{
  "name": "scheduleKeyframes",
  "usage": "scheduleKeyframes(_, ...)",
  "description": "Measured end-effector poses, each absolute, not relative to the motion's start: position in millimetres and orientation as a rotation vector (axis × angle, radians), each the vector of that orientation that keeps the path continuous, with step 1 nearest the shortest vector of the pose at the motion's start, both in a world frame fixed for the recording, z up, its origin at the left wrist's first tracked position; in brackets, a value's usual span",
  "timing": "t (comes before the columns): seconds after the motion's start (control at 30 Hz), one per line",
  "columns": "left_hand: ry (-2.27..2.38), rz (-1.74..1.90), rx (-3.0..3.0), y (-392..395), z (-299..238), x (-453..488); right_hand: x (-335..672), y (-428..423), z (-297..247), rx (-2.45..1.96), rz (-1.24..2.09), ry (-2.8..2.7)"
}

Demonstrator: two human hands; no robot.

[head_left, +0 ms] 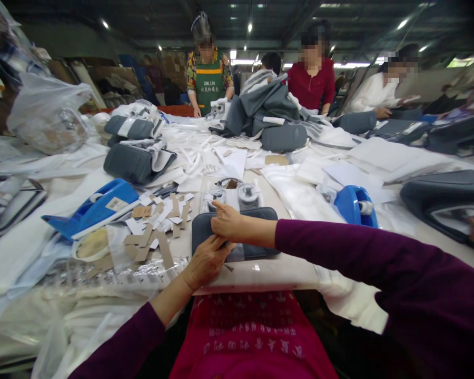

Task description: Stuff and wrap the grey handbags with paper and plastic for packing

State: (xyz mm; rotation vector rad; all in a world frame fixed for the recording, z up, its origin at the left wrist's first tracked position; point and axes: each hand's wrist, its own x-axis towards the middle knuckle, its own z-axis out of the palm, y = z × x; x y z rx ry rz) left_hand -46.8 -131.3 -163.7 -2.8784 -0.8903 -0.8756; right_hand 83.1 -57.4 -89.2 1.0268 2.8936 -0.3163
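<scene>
A flat grey padded case lies on the white table straight in front of me. My left hand grips its near left edge, fingers curled over the rim. My right hand reaches across from the right and rests on the case's top left part, index finger pointing toward the far edge. Two clear tape rolls stand just behind the case.
A blue tape dispenser and scattered brown and white paper scraps lie to the left. Another blue dispenser sits right. Grey cases and white bags pile further back, where several people stand working.
</scene>
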Motion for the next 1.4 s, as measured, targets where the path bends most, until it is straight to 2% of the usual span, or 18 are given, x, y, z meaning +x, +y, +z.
scheduleKeyframes(0.1, -0.883, -0.875, -2.886, -131.8, -161.9, -46.3, 81.6, -49.5, -91.9, 0.802, 0.162, 2.899)
scheduleKeyframes(0.17, -0.878, -0.864, -2.895, -132.0, -160.8, -46.5, 85.5, -42.1, -86.7, 0.684, 0.342, 2.862)
scheduleKeyframes(0.37, -0.795, -0.827, -2.886, -132.4, -157.5, -47.4, 108.4, -18.7, -64.6, 0.786, 0.345, 2.783)
scheduleKeyframes(0.5, -0.771, -0.821, -2.893, -133.7, -156.5, -48.6, 122.6, -8.7, -57.5, 1.096, 0.222, 2.778)
scheduleKeyframes(0.67, -0.768, -0.822, -2.880, -137.2, -153.8, -51.0, 146.1, -25.9, -63.0, 2.033, 0.430, 2.839)
scheduleKeyframes(0.8, -0.777, -0.850, -2.878, -138.4, -153.2, -51.8, 171.9, -61.2, -92.2, 2.477, 0.292, 2.773)
scheduleKeyframes(0.97, -0.827, -0.717, -2.888, -142.6, -150.8, -52.1, 190.6, -82.4, -132.6, 2.622, -0.075, 2.771)
scheduleKeyframes(1.13, -0.863, -0.485, -2.956, -158.9, -142.3, -60.3, 191.3, -75.0, -140.0, 2.696, -0.426, 2.721)
scheduleKeyframes(1.23, -1.129, -0.739, -2.916, -153.7, -141.4, -69.5, 193.0, -71.9, -139.0, 2.750, -0.620, 2.688)
scheduleKeyframes(1.33, -1.754, -1.183, -2.511, -127.7, -145.2, -77.2, 194.9, -70.9, -137.8, 2.774, -0.762, 2.659)
scheduleKeyframes(1.4, -2.076, -1.339, -2.352, -107.5, -148.2, -78.7, 195.6, -70.7, -134.9, 2.775, -0.837, 2.619)
